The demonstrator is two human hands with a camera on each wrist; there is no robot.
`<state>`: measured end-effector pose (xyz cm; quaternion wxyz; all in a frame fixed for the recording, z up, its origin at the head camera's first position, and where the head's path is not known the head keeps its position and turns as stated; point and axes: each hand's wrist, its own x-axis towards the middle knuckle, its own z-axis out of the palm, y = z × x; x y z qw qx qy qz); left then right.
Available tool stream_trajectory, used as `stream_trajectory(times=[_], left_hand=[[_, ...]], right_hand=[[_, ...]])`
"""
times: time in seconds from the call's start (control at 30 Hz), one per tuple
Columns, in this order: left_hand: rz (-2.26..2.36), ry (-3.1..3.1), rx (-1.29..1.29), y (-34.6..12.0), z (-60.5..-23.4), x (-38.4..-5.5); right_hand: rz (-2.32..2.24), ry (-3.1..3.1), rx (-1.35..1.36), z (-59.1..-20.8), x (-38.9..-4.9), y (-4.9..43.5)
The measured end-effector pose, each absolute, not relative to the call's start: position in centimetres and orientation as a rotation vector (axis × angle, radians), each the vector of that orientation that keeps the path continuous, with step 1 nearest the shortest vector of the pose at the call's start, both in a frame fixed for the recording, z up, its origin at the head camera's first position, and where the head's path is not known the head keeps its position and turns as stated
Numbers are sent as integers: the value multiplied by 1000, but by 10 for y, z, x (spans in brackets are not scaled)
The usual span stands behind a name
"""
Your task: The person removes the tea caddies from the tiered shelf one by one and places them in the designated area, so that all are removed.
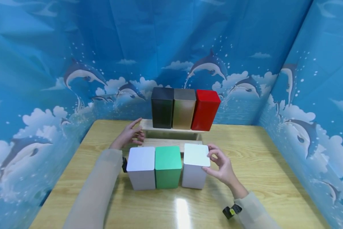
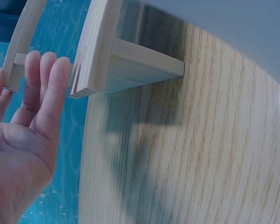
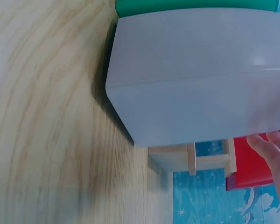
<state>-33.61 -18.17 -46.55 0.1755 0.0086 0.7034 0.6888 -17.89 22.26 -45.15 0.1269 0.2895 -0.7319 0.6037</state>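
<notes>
My left hand (image 1: 129, 135) is at the left end of a two-tier wooden rack (image 1: 171, 143). One finger reaches the upper board's corner; in the left wrist view, three fairly straight fingers (image 2: 53, 91) are beside the gap between the boards. My right hand (image 1: 220, 165) holds a white box (image 1: 195, 155) by its right side, thumb at the front corner and fingers further back. In the right wrist view, this box (image 3: 191, 79) fills much of the picture, with fingertips (image 3: 261, 143) at its side. A green box (image 1: 168, 158) stands left of it, a gap between them.
Another white box (image 1: 141, 159) stands against the green one's left side. A black box (image 1: 162, 108), a gold-brown box (image 1: 184, 109) and a red box (image 1: 206, 109) stand in a row on the upper board. A dolphin-print backdrop (image 1: 148, 47) surrounds the wooden table (image 1: 237, 149).
</notes>
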Motion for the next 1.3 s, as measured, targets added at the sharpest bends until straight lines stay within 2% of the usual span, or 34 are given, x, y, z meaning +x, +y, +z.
stream_trajectory(times=[0.57, 1.3], left_hand=[[1942, 1994, 31, -182, -466, -335], [1946, 1985, 20, -182, -466, -336]], right_hand=[[1791, -2207, 965, -454, -180, 226], [1775, -2261, 946, -453, -181, 226]])
